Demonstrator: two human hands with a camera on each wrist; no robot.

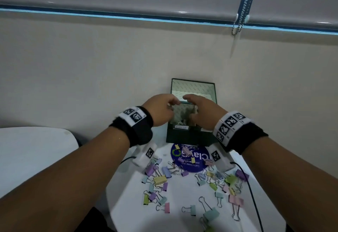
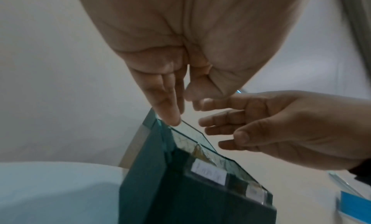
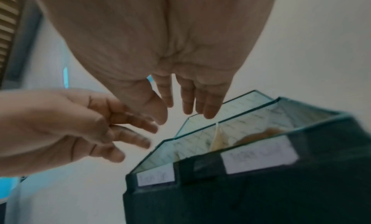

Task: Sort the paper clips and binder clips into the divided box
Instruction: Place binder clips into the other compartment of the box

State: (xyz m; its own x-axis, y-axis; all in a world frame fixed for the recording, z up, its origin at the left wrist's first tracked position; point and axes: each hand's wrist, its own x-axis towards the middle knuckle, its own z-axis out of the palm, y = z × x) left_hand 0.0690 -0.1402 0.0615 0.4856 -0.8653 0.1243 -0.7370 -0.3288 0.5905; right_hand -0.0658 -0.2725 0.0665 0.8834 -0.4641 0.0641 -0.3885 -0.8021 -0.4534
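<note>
A dark green divided box (image 1: pixel 190 136) stands at the table's far edge with its lid (image 1: pixel 193 87) raised against the wall. White labels (image 3: pixel 259 154) mark its front wall, and a divider (image 3: pixel 217 137) splits the inside. My left hand (image 1: pixel 162 111) hovers over the left side with straight fingers and holds nothing. One left fingertip (image 2: pixel 172 121) touches the box rim. My right hand (image 1: pixel 199 111) hangs above the right side with its fingers spread and relaxed, empty. Several pastel binder clips (image 1: pixel 160 180) lie scattered on the white table (image 1: pixel 182 191) nearer to me.
A round blue sticker (image 1: pixel 190 158) lies in front of the box, with a few clips on it. Black cables (image 1: pixel 254 195) run off both wrists along the table's sides. A second white surface (image 1: pixel 36 149) sits at the left. The wall is right behind the box.
</note>
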